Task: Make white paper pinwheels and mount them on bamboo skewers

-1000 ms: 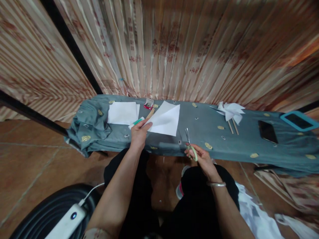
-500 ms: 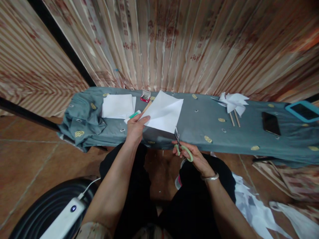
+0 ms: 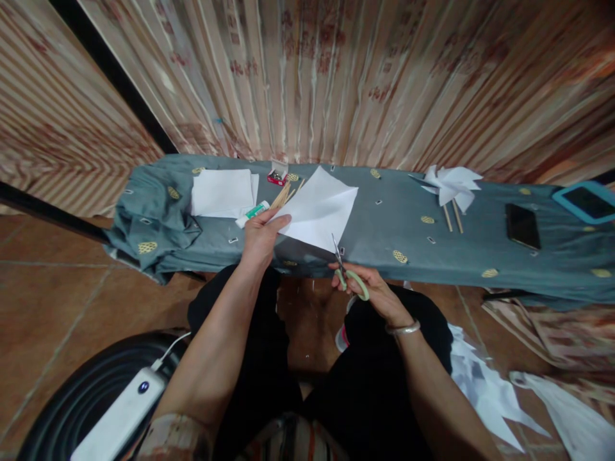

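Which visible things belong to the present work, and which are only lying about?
Belong:
- white sheet in left hand
- scissors in right hand
- likely paper stack, wooden sticks, folded paper

Probably only lying about:
- phone
- blue-framed device
- white power bank

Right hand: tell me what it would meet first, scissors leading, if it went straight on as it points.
Most likely the white sheet held in the left hand: the scissors in the right hand overlap its near edge in view, though depth leaves contact unclear.

The sheet (image 3: pixel 318 208) is between the paper stack (image 3: pixel 221 193), left, and the pinwheels (image 3: pixel 454 184), right.
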Demonstrator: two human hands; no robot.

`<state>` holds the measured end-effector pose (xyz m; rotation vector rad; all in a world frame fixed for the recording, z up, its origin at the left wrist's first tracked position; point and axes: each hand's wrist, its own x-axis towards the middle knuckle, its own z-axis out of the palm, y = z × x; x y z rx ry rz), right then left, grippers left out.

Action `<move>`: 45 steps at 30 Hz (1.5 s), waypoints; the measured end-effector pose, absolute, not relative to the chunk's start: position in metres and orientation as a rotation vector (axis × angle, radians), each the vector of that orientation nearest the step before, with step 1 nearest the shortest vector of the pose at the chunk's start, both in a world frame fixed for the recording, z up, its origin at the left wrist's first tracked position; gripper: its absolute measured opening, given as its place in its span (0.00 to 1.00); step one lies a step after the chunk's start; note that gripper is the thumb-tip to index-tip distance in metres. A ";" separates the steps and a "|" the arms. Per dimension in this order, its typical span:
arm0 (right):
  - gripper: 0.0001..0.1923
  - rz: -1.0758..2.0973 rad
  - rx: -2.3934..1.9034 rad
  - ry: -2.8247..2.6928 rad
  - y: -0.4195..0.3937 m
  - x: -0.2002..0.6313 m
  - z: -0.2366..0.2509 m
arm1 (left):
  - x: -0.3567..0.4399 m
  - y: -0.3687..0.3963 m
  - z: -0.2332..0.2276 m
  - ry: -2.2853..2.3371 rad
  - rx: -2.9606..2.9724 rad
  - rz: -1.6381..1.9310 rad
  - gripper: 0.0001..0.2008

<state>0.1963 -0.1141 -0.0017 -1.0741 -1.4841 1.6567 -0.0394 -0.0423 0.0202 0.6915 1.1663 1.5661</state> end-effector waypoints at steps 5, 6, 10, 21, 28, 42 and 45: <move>0.32 1.674 -1.076 -1.468 -0.114 0.196 -0.002 | -0.038 -0.042 0.017 1.160 0.723 1.554 0.20; 0.32 1.676 -1.075 -1.467 -0.114 0.196 -0.002 | -0.038 -0.042 0.017 1.153 0.725 1.552 0.20; 0.31 1.683 -1.078 -1.453 -0.113 0.196 -0.002 | -0.038 -0.041 0.017 1.139 0.708 1.561 0.20; 0.28 1.698 -1.090 -1.450 -0.111 0.194 -0.006 | -0.040 -0.041 0.018 1.136 0.673 1.566 0.20; 0.28 1.723 -1.074 -1.366 -0.109 0.196 -0.017 | -0.039 -0.042 0.020 1.131 0.638 1.569 0.19; 0.26 1.739 -1.102 -1.333 -0.109 0.195 -0.017 | -0.039 -0.044 0.018 1.139 0.671 1.530 0.19; 0.27 1.733 -1.100 -1.355 -0.108 0.195 -0.015 | -0.036 -0.046 0.017 1.124 0.702 1.484 0.20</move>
